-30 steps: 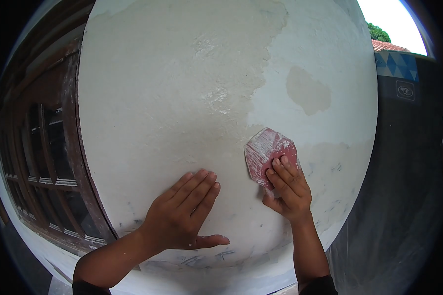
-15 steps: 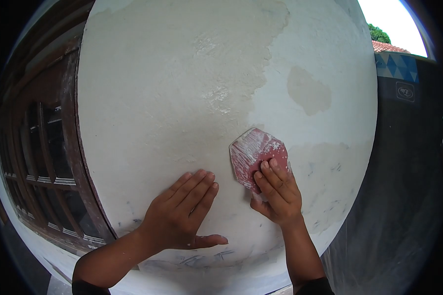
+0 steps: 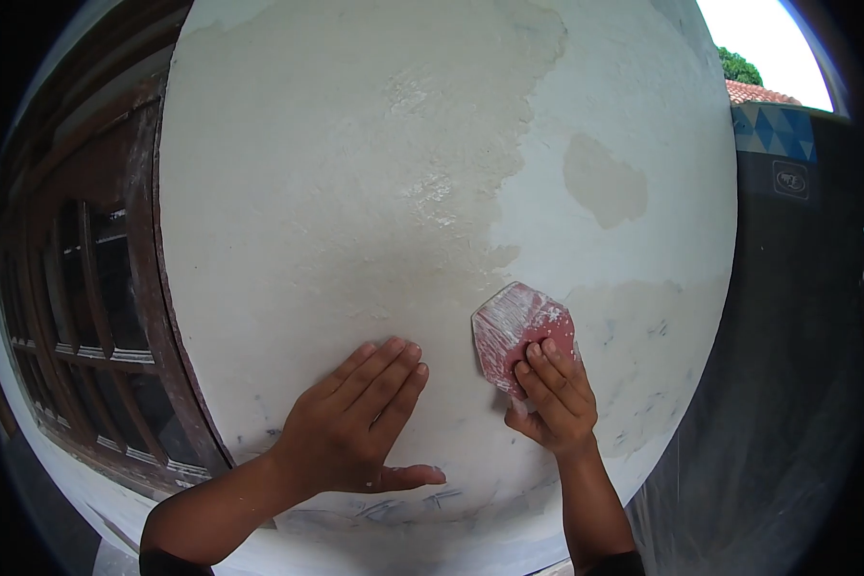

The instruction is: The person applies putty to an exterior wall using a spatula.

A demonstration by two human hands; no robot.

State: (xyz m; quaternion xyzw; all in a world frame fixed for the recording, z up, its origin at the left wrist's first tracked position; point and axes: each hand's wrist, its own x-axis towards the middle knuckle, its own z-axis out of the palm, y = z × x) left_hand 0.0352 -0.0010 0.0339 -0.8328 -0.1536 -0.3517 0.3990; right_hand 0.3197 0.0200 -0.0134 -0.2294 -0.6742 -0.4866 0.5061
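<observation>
I face a white plastered wall (image 3: 374, 192) with beige filler patches. My right hand (image 3: 554, 400) presses a folded piece of red sandpaper (image 3: 515, 329), dusted white, flat against the wall with its fingers on the paper's lower part. My left hand (image 3: 351, 420) lies flat on the wall to the left of the sandpaper, fingers together and thumb spread, holding nothing. The two hands are apart by about a hand's width.
A dark brown wooden window frame (image 3: 106, 288) with panes stands at the left of the wall. At the right the wall ends at a corner, beyond which hangs a dark tarpaulin (image 3: 797, 317). Sky, a tree and a tiled roof (image 3: 758, 88) show at top right.
My right hand slid the sandpaper left, then back right and slightly lower on the wall. My left hand has stayed in place.
</observation>
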